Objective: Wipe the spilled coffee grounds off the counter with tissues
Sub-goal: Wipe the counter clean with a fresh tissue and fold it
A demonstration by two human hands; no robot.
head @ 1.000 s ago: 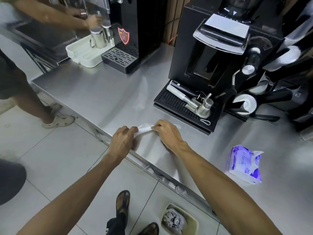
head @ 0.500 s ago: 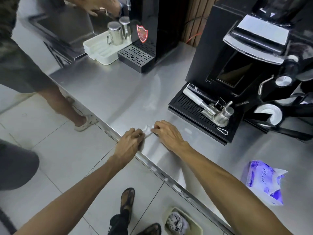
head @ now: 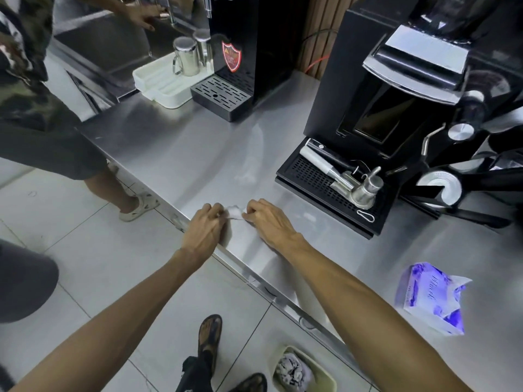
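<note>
Both hands meet at the front edge of the steel counter (head: 198, 154); the left hand (head: 202, 233) sits right over the rim, fingers curled round one end of a small white tissue (head: 234, 213); the right hand (head: 268, 222), a little further in on the steel, pinches the other end with curled fingers; the tissue is bunched between them just inside the edge, and whether it touches the surface I cannot tell; beyond the hands a broad bare stretch of steel runs back to the black dispenser (head: 240, 52) and the white tray (head: 147, 80) holding a steel jug (head: 185, 56) at the far left; to the right the room narrows, where the black drip tray (head: 308, 171) of the coffee machine (head: 382, 89) juts toward the hands, a portafilter (head: 339, 176) lying on its grille; a purple tissue pack (head: 430, 298) lies well apart on the near right, close to the front edge; below the rim, on the tiled floor, a bin (head: 322, 373) stands near sandalled feet; another person (head: 34, 94) stands at the counter's left end
</note>
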